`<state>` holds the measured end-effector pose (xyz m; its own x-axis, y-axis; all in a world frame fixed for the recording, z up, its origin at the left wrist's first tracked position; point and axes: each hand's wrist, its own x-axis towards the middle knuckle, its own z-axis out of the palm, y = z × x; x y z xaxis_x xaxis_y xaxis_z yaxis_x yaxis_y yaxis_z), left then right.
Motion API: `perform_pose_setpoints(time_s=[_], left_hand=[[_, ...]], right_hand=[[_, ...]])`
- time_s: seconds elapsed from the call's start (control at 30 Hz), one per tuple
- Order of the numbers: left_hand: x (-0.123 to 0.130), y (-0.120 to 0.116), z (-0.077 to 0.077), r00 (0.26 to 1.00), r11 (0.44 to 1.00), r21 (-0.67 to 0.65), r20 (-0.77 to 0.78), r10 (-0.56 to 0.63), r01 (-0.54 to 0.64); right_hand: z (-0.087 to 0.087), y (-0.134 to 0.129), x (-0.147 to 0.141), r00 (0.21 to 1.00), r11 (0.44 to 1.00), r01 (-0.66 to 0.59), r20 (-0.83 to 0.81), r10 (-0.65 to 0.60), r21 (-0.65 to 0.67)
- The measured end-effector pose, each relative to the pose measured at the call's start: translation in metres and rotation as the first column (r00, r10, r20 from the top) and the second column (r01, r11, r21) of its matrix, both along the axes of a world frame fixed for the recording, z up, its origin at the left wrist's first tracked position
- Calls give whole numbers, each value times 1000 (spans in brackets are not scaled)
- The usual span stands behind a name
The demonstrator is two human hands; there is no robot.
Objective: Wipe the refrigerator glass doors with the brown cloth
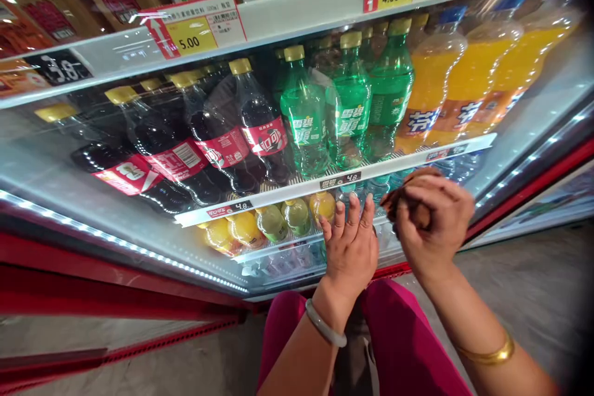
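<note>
My left hand (351,253), with a pale bangle at the wrist, is spread with its fingers apart and holds nothing. Its fingertips are at the glass or just in front of it, below the white shelf edge (288,190). To its right my right hand (434,216) is closed round a crumpled brown cloth (411,201). A gold bangle circles that wrist. Behind the hands stand green bottles (304,117), orange bottles (429,86) and dark cola bottles (264,124), most with yellow caps, the orange ones with blue caps.
Yellow-topped bottles (244,228) sit on a lower shelf. An upper shelf edge (288,12) carries price tags, with cartons above it. Red cooler frames (116,278) border the left and right. My knees (399,328) are below, close to the cooler.
</note>
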<state>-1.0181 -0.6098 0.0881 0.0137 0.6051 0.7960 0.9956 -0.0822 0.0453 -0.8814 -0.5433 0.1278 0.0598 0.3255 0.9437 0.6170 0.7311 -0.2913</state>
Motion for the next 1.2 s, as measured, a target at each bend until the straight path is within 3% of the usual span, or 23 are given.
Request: perform_pose_setpoints(time_s=[0.1,0.17,0.23,0.37,0.43,0.5,0.63,0.7,0.77,0.9,0.97,1.07,1.13,1.2], left_hand=[[-5,-2,-1,1000,1000,-6,-28,-6,6],[-9,-4,0,999,1000,-27,-29,-17,16],[-10,-7,1,999,998,-47,-16,-34,33],[-12,-14,7,997,995,-72,45,-65,68],[-13,-17,11,996,994,-78,60,-72,76],[-15,-21,14,995,994,-81,61,-73,78],[-23,-29,20,997,996,-78,53,-48,52],[-27,-33,22,998,996,-83,64,-9,14],[-31,-38,27,995,995,-93,88,40,-31],[-41,-50,43,982,993,-56,148,114,-107],[-49,-56,53,977,991,-29,168,134,-131],[-64,-64,65,975,989,-31,168,145,-142],[-73,-69,70,978,989,-53,155,143,-136],[-80,-74,72,980,989,-78,143,139,-129]], right_hand=[[-41,-5,3,987,995,-101,120,103,-18],[-47,-5,8,989,991,-124,75,128,-59],[-30,-2,11,995,991,-90,-42,87,-96],[30,2,3,979,996,14,-199,-32,-88],[43,-2,-8,982,999,-3,-187,-6,-46],[32,-10,-18,991,997,-73,-109,71,-9],[-16,-24,-26,965,976,-215,147,217,-31],[-21,-24,-26,959,967,-243,129,251,-75],[0,-23,-28,968,964,-248,2,250,-100],[68,-27,-52,971,982,-190,-151,185,-19],[81,-34,-69,969,980,-196,-145,199,36],[58,-46,-88,967,964,-253,-9,254,83],[33,-50,-89,947,947,-308,130,295,95],[21,-48,-83,922,934,-351,198,333,66]])
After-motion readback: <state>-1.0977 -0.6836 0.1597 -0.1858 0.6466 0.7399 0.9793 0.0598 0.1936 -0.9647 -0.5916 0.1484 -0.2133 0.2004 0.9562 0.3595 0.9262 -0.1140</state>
